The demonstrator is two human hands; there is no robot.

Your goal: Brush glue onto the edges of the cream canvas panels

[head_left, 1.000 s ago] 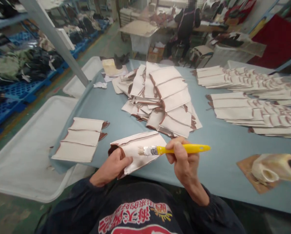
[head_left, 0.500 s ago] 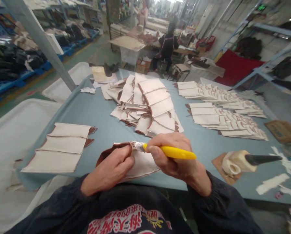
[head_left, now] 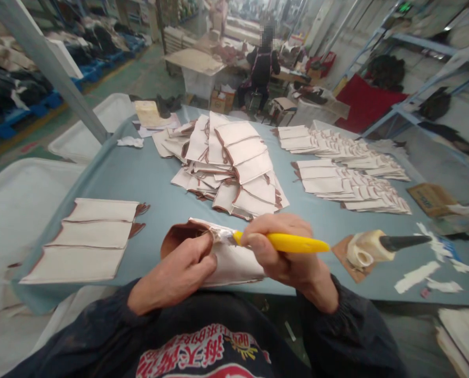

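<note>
Shifted the yellow brush (head_left: 297, 243) since a second ago from over the middle of the cream piece (head_left: 234, 266) to its open end, near the blue table's (head_left: 112, 176) front edge. Pinching that end with left hand (head_left: 181, 269); gripping handle with right hand (head_left: 285, 257). Could smear the outer face through a slack pinch.

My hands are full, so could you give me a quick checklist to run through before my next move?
1. Brush gripped: ok, right hand holds the yellow handle.
2. Pouch steadied: ok, left hand is on it.
3. Bristles touching the pouch: cannot tell, the tip is too unclear.
4. Container apart from the right hand: ok, it sits on a brown board.
5. Container's fill: cannot tell.
6. White scraps off the table: not ok, they lie at its right end.
</note>
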